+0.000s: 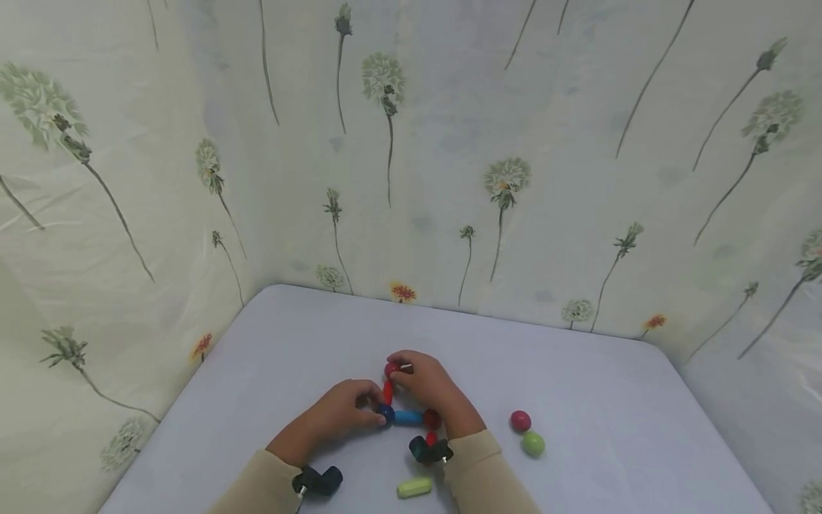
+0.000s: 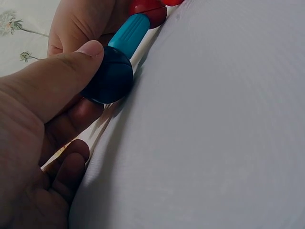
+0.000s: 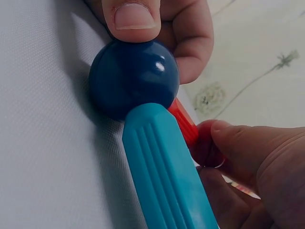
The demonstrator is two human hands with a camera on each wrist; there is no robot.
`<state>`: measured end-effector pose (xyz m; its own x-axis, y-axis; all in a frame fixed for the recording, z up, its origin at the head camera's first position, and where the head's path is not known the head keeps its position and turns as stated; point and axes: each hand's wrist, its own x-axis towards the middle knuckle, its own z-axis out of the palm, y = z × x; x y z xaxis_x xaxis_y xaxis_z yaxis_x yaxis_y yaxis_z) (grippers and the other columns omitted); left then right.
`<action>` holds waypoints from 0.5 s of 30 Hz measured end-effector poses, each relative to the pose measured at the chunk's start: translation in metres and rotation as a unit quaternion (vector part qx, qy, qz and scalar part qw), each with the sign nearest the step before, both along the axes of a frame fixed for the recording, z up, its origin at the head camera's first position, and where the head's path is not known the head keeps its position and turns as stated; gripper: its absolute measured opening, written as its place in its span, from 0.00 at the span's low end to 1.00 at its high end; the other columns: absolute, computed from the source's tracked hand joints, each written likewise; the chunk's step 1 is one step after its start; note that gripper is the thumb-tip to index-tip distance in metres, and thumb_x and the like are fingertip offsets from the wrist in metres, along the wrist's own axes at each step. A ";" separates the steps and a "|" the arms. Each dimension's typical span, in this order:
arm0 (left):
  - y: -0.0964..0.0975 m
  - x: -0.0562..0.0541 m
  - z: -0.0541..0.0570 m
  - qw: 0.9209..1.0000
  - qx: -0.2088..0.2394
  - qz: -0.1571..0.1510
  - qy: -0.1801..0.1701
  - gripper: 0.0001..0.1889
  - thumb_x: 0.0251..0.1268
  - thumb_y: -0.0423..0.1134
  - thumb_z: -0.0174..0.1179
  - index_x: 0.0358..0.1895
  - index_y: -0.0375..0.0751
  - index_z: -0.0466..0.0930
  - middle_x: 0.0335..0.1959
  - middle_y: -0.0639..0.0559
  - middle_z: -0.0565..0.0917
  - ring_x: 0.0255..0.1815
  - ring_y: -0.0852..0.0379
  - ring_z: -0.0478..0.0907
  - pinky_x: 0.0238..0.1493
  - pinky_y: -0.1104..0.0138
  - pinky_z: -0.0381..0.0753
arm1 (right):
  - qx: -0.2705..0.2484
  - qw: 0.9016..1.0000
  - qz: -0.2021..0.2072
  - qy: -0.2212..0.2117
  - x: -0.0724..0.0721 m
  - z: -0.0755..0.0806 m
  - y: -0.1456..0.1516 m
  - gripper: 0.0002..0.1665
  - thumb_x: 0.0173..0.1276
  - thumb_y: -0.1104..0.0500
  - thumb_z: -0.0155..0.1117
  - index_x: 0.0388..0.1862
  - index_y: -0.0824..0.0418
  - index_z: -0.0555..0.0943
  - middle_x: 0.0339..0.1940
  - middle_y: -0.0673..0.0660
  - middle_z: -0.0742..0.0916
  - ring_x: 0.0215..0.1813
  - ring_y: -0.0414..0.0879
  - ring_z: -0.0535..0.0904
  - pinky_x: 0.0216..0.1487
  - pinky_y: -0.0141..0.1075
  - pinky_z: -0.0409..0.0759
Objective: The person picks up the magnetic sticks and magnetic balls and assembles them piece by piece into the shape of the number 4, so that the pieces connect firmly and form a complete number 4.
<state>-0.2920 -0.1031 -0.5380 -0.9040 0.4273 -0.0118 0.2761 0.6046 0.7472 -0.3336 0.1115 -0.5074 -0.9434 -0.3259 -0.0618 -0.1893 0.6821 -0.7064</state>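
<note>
My left hand (image 1: 340, 412) pinches a dark blue ball (image 3: 128, 78) between thumb and fingers, close over the white tabletop. From that ball a light blue ridged rod (image 1: 408, 417) runs right to a red ball (image 1: 432, 419). A red rod (image 1: 388, 393) leads from the blue ball toward the back, ending at another red ball (image 3: 207, 145). Thumb and fingers of my right hand (image 1: 427, 382) pinch that far red ball. Below the right-hand corner of the chain, a further red rod (image 1: 432, 436) shows, partly hidden by the right wrist's camera.
On the white table (image 1: 597, 400), a loose red ball (image 1: 520, 421) and a green ball (image 1: 533, 444) lie together right of the right arm. A yellow-green rod (image 1: 414, 487) lies near the front, between the forearms. Flower-patterned cloth (image 1: 437, 143) hangs behind and beside the table.
</note>
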 end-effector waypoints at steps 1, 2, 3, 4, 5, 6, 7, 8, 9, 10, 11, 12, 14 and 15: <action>0.000 0.000 0.001 1.000 0.000 0.001 -0.002 0.13 0.59 0.49 0.78 0.43 0.59 0.84 0.39 0.64 0.82 0.46 0.58 0.75 0.53 0.58 0.76 | 0.001 1.000 0.000 0.001 0.000 0.000 0.000 0.21 0.75 0.51 0.68 0.65 0.47 0.83 0.61 0.51 0.87 0.66 0.54 0.82 0.66 0.57 0.79; 0.000 0.000 0.001 1.000 -0.002 0.002 -0.005 0.13 0.59 0.49 0.78 0.43 0.60 0.84 0.39 0.64 0.82 0.46 0.58 0.75 0.53 0.58 0.76 | 0.003 1.000 -0.001 0.002 -0.001 -0.001 0.000 0.21 0.75 0.51 0.68 0.65 0.47 0.83 0.61 0.51 0.87 0.66 0.53 0.83 0.66 0.56 0.79; 0.000 0.001 0.002 1.000 -0.001 0.002 -0.007 0.13 0.59 0.49 0.78 0.43 0.60 0.84 0.39 0.64 0.82 0.46 0.57 0.75 0.53 0.57 0.76 | 0.004 1.000 -0.001 0.002 -0.001 -0.001 0.000 0.20 0.75 0.51 0.68 0.65 0.47 0.83 0.61 0.51 0.87 0.66 0.53 0.82 0.67 0.56 0.79; 0.000 0.001 0.003 1.000 -0.001 0.002 -0.010 0.13 0.59 0.49 0.78 0.43 0.60 0.84 0.39 0.64 0.82 0.46 0.57 0.75 0.53 0.57 0.76 | 0.005 1.000 -0.003 0.002 -0.001 -0.001 0.000 0.20 0.75 0.52 0.68 0.65 0.46 0.83 0.61 0.51 0.87 0.66 0.53 0.82 0.67 0.56 0.79; 0.000 0.001 0.003 1.000 -0.002 0.003 -0.011 0.13 0.59 0.49 0.78 0.43 0.60 0.84 0.39 0.64 0.82 0.46 0.57 0.75 0.53 0.57 0.76 | 0.007 1.000 -0.006 0.001 -0.002 -0.001 0.000 0.20 0.75 0.51 0.68 0.64 0.46 0.83 0.60 0.50 0.87 0.66 0.53 0.82 0.67 0.56 0.78; 0.000 0.001 0.004 1.000 -0.001 0.003 -0.013 0.13 0.59 0.49 0.78 0.43 0.61 0.84 0.39 0.64 0.82 0.46 0.57 0.75 0.53 0.57 0.76 | 0.009 1.000 -0.009 0.000 -0.002 -0.002 0.000 0.20 0.75 0.51 0.68 0.64 0.45 0.83 0.60 0.50 0.87 0.66 0.53 0.82 0.67 0.56 0.78; 0.000 0.001 0.004 1.000 -0.002 0.003 -0.014 0.13 0.59 0.49 0.78 0.43 0.61 0.84 0.40 0.64 0.82 0.47 0.57 0.75 0.53 0.57 0.76 | 0.012 1.000 -0.008 0.000 -0.002 -0.002 0.000 0.20 0.76 0.51 0.67 0.64 0.45 0.83 0.60 0.50 0.87 0.66 0.53 0.82 0.67 0.56 0.78; 0.000 0.001 0.004 1.000 -0.003 0.003 -0.016 0.13 0.59 0.49 0.78 0.43 0.61 0.84 0.40 0.64 0.82 0.47 0.57 0.75 0.53 0.57 0.76 | 0.012 1.000 -0.009 0.000 -0.001 -0.001 0.000 0.20 0.76 0.51 0.67 0.64 0.45 0.83 0.60 0.50 0.87 0.66 0.53 0.82 0.67 0.56 0.78; 0.000 0.001 0.004 1.000 -0.003 0.004 -0.016 0.13 0.59 0.49 0.78 0.43 0.61 0.84 0.40 0.64 0.82 0.47 0.57 0.75 0.53 0.57 0.76 | 0.013 1.000 -0.011 -0.002 -0.001 -0.001 0.000 0.20 0.76 0.51 0.67 0.65 0.44 0.83 0.60 0.50 0.87 0.66 0.53 0.81 0.67 0.56 0.78; 0.000 0.001 0.004 1.000 -0.004 0.004 -0.017 0.13 0.59 0.49 0.78 0.43 0.61 0.84 0.40 0.64 0.82 0.47 0.57 0.75 0.53 0.57 0.76 | 0.014 1.000 -0.012 -0.004 -0.001 -0.001 0.000 0.20 0.75 0.51 0.67 0.65 0.44 0.83 0.60 0.50 0.87 0.66 0.53 0.81 0.66 0.56 0.79; 0.000 0.001 0.004 1.000 -0.003 0.004 -0.016 0.13 0.59 0.49 0.78 0.43 0.61 0.84 0.40 0.64 0.82 0.47 0.57 0.75 0.53 0.57 0.76 | 0.016 1.000 -0.014 -0.005 0.000 -0.001 -0.001 0.20 0.75 0.51 0.67 0.65 0.43 0.83 0.60 0.50 0.87 0.66 0.53 0.81 0.66 0.56 0.79; 0.000 0.001 0.004 1.000 -0.004 0.004 -0.017 0.13 0.58 0.50 0.78 0.43 0.61 0.84 0.40 0.64 0.82 0.47 0.57 0.75 0.52 0.57 0.76 | 0.017 1.000 -0.013 -0.004 0.001 -0.001 -0.001 0.21 0.75 0.51 0.67 0.65 0.44 0.83 0.60 0.50 0.87 0.66 0.53 0.81 0.65 0.56 0.80; 0.000 0.000 0.003 1.000 -0.005 0.003 -0.015 0.13 0.59 0.50 0.78 0.43 0.62 0.84 0.40 0.64 0.82 0.46 0.57 0.75 0.52 0.58 0.76 | 0.020 1.000 -0.013 -0.004 0.001 -0.001 -0.001 0.21 0.76 0.51 0.67 0.66 0.43 0.83 0.61 0.50 0.87 0.66 0.53 0.80 0.65 0.56 0.80; -0.001 0.000 0.002 1.000 -0.004 0.002 -0.012 0.14 0.58 0.50 0.78 0.43 0.61 0.84 0.40 0.64 0.82 0.46 0.57 0.75 0.51 0.58 0.76 | 0.024 1.000 -0.012 -0.003 0.001 -0.001 -0.001 0.21 0.76 0.51 0.67 0.66 0.43 0.83 0.62 0.50 0.87 0.67 0.53 0.80 0.66 0.56 0.79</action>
